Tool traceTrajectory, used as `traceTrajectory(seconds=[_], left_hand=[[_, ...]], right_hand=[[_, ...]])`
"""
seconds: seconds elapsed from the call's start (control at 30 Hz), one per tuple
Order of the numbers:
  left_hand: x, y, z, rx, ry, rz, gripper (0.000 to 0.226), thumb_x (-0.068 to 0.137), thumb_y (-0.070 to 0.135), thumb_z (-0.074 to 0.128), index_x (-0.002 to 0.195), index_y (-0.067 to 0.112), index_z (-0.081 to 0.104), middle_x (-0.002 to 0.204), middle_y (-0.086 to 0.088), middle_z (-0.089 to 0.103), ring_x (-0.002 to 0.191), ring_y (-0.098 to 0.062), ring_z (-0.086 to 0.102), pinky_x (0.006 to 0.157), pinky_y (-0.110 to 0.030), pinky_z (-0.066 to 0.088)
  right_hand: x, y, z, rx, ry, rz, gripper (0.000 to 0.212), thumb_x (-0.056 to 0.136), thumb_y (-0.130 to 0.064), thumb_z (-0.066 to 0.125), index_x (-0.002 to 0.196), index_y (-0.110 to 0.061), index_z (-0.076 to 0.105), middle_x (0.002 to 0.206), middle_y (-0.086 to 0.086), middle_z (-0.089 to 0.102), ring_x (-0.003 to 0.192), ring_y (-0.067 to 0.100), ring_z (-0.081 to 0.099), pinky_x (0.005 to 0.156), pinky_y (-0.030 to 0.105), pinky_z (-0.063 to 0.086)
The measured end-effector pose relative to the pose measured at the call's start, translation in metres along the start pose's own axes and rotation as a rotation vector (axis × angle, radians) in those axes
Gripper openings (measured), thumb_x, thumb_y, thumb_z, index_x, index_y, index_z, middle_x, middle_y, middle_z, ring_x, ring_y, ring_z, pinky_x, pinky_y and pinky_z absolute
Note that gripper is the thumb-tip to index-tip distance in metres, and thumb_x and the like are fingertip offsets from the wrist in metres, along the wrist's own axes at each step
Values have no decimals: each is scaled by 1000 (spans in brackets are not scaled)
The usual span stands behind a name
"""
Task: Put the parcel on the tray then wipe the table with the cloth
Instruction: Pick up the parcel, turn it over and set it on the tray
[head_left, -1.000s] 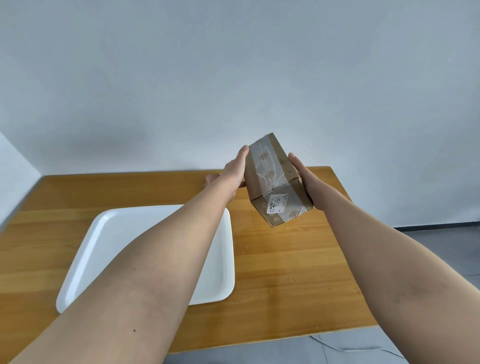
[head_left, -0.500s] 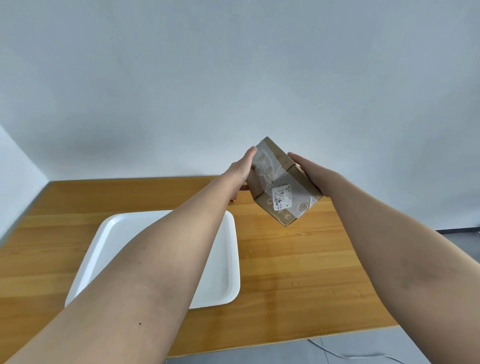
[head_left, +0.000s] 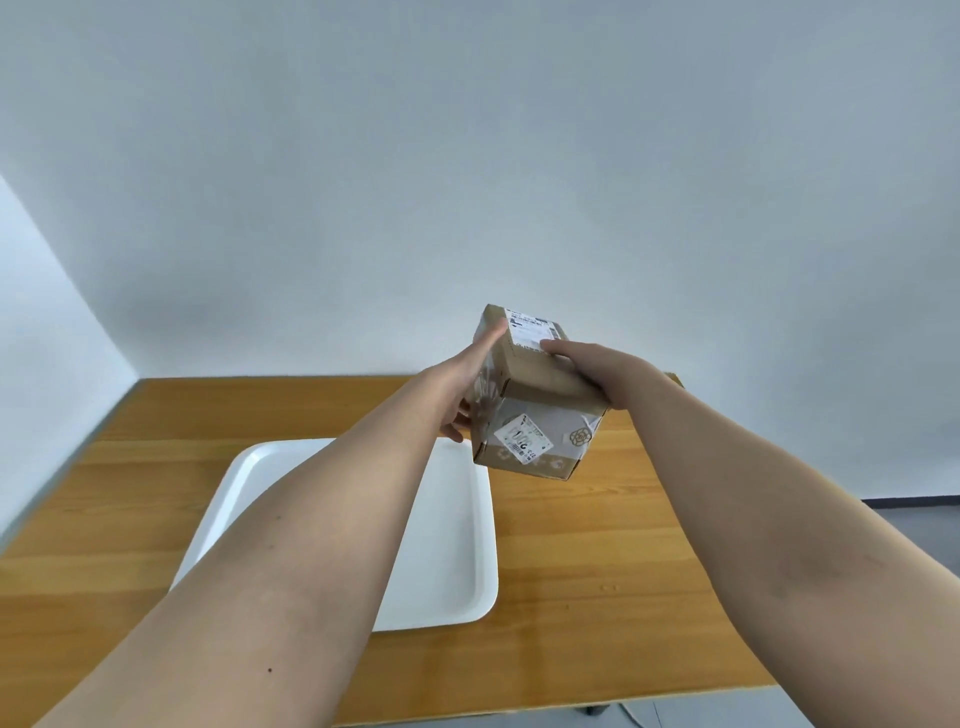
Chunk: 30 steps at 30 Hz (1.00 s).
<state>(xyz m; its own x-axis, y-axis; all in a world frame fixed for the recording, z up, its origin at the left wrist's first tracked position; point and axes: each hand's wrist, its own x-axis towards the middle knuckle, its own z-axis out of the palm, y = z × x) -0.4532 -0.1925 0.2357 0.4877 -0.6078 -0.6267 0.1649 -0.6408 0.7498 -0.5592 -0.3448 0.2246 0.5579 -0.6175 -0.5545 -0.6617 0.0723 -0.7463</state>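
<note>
A brown cardboard parcel (head_left: 535, 415) with clear tape and white labels hangs tilted in the air over the table, just above the tray's far right corner. My left hand (head_left: 467, 384) presses flat against its left side, fingers straight. From the right, my right hand (head_left: 587, 364) holds it, fingers laid over the top face near the address label. The white rectangular tray (head_left: 452, 545) lies on the table below and to the left, partly hidden by my left forearm. No cloth is in view.
The wooden table (head_left: 597, 571) stands against a plain grey-white wall. Its right edge and front edge are in view, with grey floor (head_left: 924, 509) beyond.
The parcel has turned between my hands, so its labelled top now shows, and it has come nearer and lower towards the tray. My right hand has shifted onto the top.
</note>
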Motion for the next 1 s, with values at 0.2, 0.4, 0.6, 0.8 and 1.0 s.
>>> traceTrajectory(seconds=[0.2, 0.4, 0.6, 0.8, 1.0], left_hand=[[0, -20, -37, -63, 25, 35, 80, 67, 77, 54, 118, 16, 58, 111, -21, 63, 92, -36, 66, 83, -44, 56], [-7, -36, -77, -83, 64, 59, 55, 77, 66, 52, 102, 17, 58, 95, -18, 62, 83, -35, 65, 85, -45, 56], [-9, -55, -120, -116, 79, 39, 58, 79, 63, 50, 113, 15, 55, 94, -17, 59, 81, -34, 62, 79, -41, 54], [-3, -84, -161, -139, 65, 8, 53, 81, 63, 46, 111, 20, 54, 100, -15, 57, 87, -32, 60, 81, -41, 53], [8, -111, -190, -172, 73, -40, 35, 85, 54, 41, 91, 22, 54, 93, -7, 51, 84, -29, 52, 74, -36, 46]], right_hand=[[0, -23, 37, 1, -103, 19, 64, 65, -60, 68, 115, -21, 60, 99, 4, 65, 80, 25, 64, 64, 32, 52], [4, -43, 78, 12, -158, -15, 60, 69, -59, 67, 115, -21, 60, 105, 5, 64, 86, 26, 65, 73, 36, 55], [7, -58, 122, 19, -163, -5, 59, 78, -69, 48, 110, -21, 58, 111, 5, 62, 96, 28, 64, 78, 38, 55], [15, -63, 172, 47, -219, 27, 52, 83, -63, 48, 111, -19, 56, 108, 8, 63, 89, 29, 64, 75, 38, 55], [29, -58, 220, 91, -196, 26, 59, 85, -58, 52, 124, -14, 48, 106, 10, 64, 79, 28, 66, 65, 38, 57]])
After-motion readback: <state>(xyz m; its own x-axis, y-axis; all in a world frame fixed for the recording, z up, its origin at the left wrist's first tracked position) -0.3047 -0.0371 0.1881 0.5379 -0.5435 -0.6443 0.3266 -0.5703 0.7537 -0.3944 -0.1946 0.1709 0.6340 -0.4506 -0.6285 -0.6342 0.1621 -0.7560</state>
